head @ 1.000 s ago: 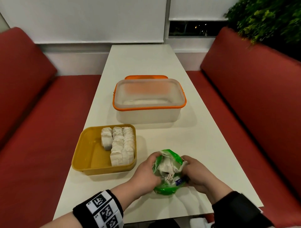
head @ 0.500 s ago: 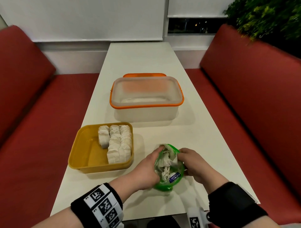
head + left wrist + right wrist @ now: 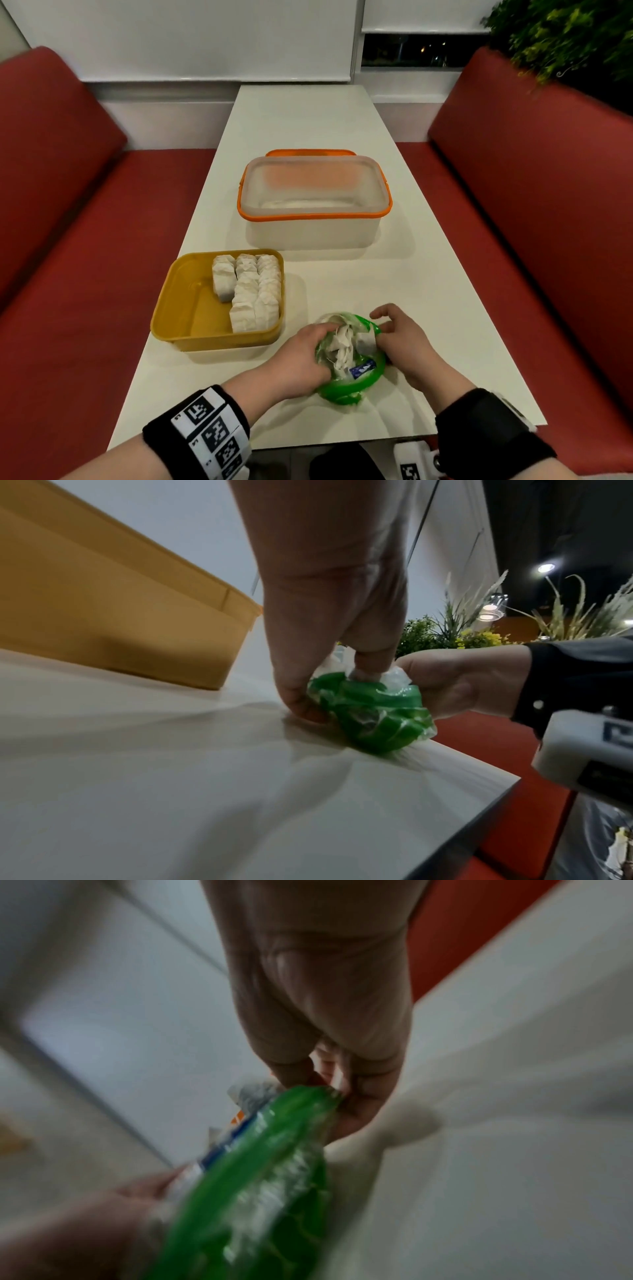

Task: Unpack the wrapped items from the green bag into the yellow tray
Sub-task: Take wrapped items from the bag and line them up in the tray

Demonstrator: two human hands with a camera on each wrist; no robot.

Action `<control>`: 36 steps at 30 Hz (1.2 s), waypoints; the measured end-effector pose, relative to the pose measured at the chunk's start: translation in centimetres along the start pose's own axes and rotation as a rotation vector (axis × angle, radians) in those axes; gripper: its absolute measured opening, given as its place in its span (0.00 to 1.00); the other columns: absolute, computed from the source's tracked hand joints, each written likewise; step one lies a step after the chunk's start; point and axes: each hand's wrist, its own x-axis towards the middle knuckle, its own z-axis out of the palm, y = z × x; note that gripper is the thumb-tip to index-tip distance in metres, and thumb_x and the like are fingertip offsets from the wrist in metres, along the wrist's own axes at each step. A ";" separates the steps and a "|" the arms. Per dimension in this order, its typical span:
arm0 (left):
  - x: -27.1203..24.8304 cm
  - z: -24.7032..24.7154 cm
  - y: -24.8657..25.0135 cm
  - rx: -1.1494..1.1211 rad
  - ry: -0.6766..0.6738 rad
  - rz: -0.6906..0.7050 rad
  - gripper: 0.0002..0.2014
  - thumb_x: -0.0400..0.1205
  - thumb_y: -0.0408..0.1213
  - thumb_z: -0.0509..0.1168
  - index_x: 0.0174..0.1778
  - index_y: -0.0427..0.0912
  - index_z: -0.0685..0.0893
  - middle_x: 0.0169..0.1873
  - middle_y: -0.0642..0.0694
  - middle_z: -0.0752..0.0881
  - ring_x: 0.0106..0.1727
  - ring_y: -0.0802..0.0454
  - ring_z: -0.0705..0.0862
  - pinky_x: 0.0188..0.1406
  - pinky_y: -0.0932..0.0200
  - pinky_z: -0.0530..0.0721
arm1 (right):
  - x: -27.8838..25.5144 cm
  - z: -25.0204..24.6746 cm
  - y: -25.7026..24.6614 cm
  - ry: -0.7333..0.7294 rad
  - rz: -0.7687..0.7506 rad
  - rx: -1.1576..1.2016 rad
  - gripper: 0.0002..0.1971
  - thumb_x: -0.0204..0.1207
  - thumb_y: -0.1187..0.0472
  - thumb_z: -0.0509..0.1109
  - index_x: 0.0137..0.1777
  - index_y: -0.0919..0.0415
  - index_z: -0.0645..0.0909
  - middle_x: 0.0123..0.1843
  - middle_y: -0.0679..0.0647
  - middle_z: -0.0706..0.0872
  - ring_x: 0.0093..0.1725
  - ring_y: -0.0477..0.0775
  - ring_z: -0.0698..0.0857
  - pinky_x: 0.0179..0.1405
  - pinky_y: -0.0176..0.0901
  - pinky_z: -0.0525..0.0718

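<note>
The green bag [image 3: 352, 383] lies near the table's front edge, its mouth open, with white wrapped items [image 3: 340, 346] showing inside. My left hand [image 3: 301, 356] grips the bag's left side, fingers curled into the plastic [image 3: 369, 704]. My right hand [image 3: 400, 337] pinches the bag's right rim [image 3: 308, 1099] between thumb and fingers; that view is blurred. To the left stands the yellow tray [image 3: 181, 308], with several wrapped items [image 3: 251, 291] lined up in its right half.
A clear box with an orange rim [image 3: 315, 202] stands beyond the tray in mid-table. Red bench seats [image 3: 68, 274] flank the white table [image 3: 308, 113]. The table's front edge runs just behind the bag. A plant [image 3: 565, 37] stands at back right.
The right hand has shifted from cupping the bag's side to pinching its rim, with fingers raised. The bag's mouth is spread wider. The left hand stays on the bag.
</note>
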 end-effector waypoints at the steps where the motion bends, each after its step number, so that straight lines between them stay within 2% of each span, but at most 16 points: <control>1: -0.1 0.0 -0.3 0.023 0.005 0.009 0.36 0.74 0.35 0.67 0.79 0.55 0.64 0.78 0.49 0.64 0.77 0.54 0.66 0.71 0.73 0.59 | -0.3 -0.4 0.0 0.020 -0.098 -0.086 0.14 0.70 0.72 0.65 0.48 0.52 0.80 0.44 0.53 0.84 0.37 0.52 0.82 0.32 0.37 0.78; 3: -0.3 0.1 -0.6 0.044 0.007 0.023 0.34 0.76 0.44 0.69 0.79 0.55 0.65 0.80 0.50 0.59 0.80 0.55 0.61 0.73 0.72 0.55 | -0.7 -1.1 0.3 0.007 -0.254 -0.244 0.13 0.74 0.71 0.65 0.46 0.51 0.82 0.49 0.47 0.84 0.42 0.46 0.81 0.38 0.31 0.75; 6: -0.5 0.4 -1.0 0.073 -0.006 0.045 0.44 0.72 0.54 0.73 0.82 0.51 0.60 0.81 0.51 0.56 0.81 0.56 0.58 0.74 0.71 0.53 | -0.5 -1.9 0.9 -0.073 -0.368 -0.478 0.12 0.78 0.68 0.64 0.52 0.53 0.86 0.53 0.47 0.83 0.48 0.46 0.80 0.45 0.26 0.73; 9: -0.3 0.7 -1.1 0.142 -0.003 0.041 0.51 0.68 0.56 0.76 0.83 0.50 0.56 0.82 0.51 0.55 0.82 0.54 0.56 0.78 0.67 0.52 | -0.1 -2.1 1.1 -0.106 -0.417 -0.596 0.13 0.79 0.65 0.64 0.55 0.53 0.87 0.52 0.47 0.82 0.50 0.47 0.80 0.49 0.35 0.75; 12: 0.0 0.8 -1.5 0.241 -0.012 0.033 0.53 0.66 0.59 0.76 0.83 0.51 0.55 0.82 0.51 0.56 0.81 0.51 0.56 0.81 0.59 0.55 | 0.1 -1.5 1.2 -0.081 -0.427 -0.707 0.15 0.78 0.60 0.60 0.57 0.50 0.85 0.56 0.49 0.83 0.55 0.51 0.80 0.54 0.43 0.78; 14: -0.1 1.0 -1.5 0.300 -0.031 0.019 0.53 0.67 0.59 0.75 0.83 0.51 0.53 0.82 0.51 0.56 0.80 0.48 0.57 0.80 0.57 0.57 | 0.1 -0.7 1.7 -0.079 -0.421 -0.881 0.19 0.73 0.56 0.56 0.58 0.46 0.84 0.58 0.48 0.82 0.57 0.54 0.79 0.52 0.45 0.77; 17: 0.0 1.0 -1.4 0.357 -0.049 0.006 0.52 0.68 0.59 0.73 0.83 0.49 0.53 0.82 0.50 0.56 0.79 0.46 0.58 0.80 0.55 0.58 | 0.3 -0.1 1.9 -0.059 -0.381 -1.000 0.16 0.73 0.57 0.61 0.59 0.44 0.82 0.60 0.45 0.79 0.59 0.55 0.77 0.51 0.45 0.75; 20: 0.1 0.7 -1.3 0.339 -0.058 -0.007 0.51 0.68 0.59 0.74 0.83 0.50 0.54 0.82 0.50 0.54 0.80 0.45 0.56 0.81 0.54 0.57 | 0.8 -0.5 1.6 -0.103 -0.336 -0.795 0.15 0.75 0.64 0.61 0.54 0.48 0.85 0.56 0.48 0.80 0.58 0.53 0.78 0.54 0.44 0.78; 22: 0.0 0.4 -1.2 0.275 -0.042 0.000 0.50 0.67 0.57 0.75 0.82 0.52 0.57 0.82 0.50 0.54 0.80 0.47 0.56 0.80 0.56 0.57 | 0.8 -1.0 1.2 -0.125 -0.311 -0.531 0.14 0.76 0.70 0.62 0.48 0.51 0.86 0.54 0.48 0.81 0.56 0.50 0.79 0.52 0.30 0.75; 23: -0.1 0.3 -1.2 0.238 -0.023 0.007 0.49 0.67 0.56 0.76 0.82 0.53 0.59 0.81 0.51 0.55 0.80 0.48 0.56 0.80 0.57 0.57 | 0.6 -1.3 1.0 -0.132 -0.306 -0.425 0.14 0.75 0.72 0.64 0.47 0.53 0.85 0.55 0.49 0.81 0.56 0.48 0.79 0.51 0.25 0.73; 24: -0.2 0.2 -1.1 0.205 -0.003 0.014 0.48 0.67 0.54 0.77 0.81 0.54 0.61 0.81 0.51 0.56 0.80 0.49 0.57 0.79 0.58 0.57 | 0.5 -1.5 0.9 -0.147 -0.301 -0.344 0.13 0.75 0.73 0.65 0.45 0.56 0.85 0.56 0.48 0.82 0.57 0.47 0.79 0.52 0.24 0.72; 27: -0.6 -0.2 -1.0 0.167 0.032 0.025 0.44 0.68 0.51 0.77 0.79 0.55 0.64 0.80 0.53 0.56 0.80 0.51 0.58 0.77 0.61 0.57 | 0.3 -2.0 0.9 -0.201 -0.277 -0.238 0.07 0.74 0.72 0.70 0.44 0.61 0.86 0.58 0.45 0.83 0.59 0.45 0.80 0.55 0.29 0.73; 30: -1.0 -0.6 -1.0 0.168 0.039 0.028 0.42 0.68 0.52 0.77 0.78 0.56 0.66 0.80 0.54 0.58 0.80 0.53 0.60 0.77 0.62 0.58 | 0.1 -2.5 0.9 -0.167 -0.291 -0.232 0.05 0.73 0.66 0.73 0.40 0.56 0.85 0.58 0.42 0.84 0.58 0.41 0.81 0.53 0.33 0.74; 34: -1.8 -1.3 -0.7 0.148 0.060 0.041 0.38 0.70 0.53 0.75 0.75 0.57 0.69 0.76 0.56 0.63 0.77 0.55 0.63 0.77 0.61 0.62 | -0.6 -3.0 -0.2 -0.084 -0.338 -0.217 0.06 0.75 0.65 0.72 0.40 0.54 0.85 0.47 0.46 0.89 0.49 0.43 0.85 0.51 0.38 0.79; 36: -2.4 -1.6 0.1 0.116 0.125 0.100 0.31 0.73 0.53 0.72 0.73 0.56 0.72 0.71 0.56 0.69 0.72 0.57 0.68 0.73 0.63 0.66 | -1.5 -3.2 -1.4 -0.061 -0.384 -0.215 0.07 0.77 0.65 0.71 0.39 0.54 0.84 0.38 0.45 0.88 0.39 0.40 0.82 0.42 0.33 0.77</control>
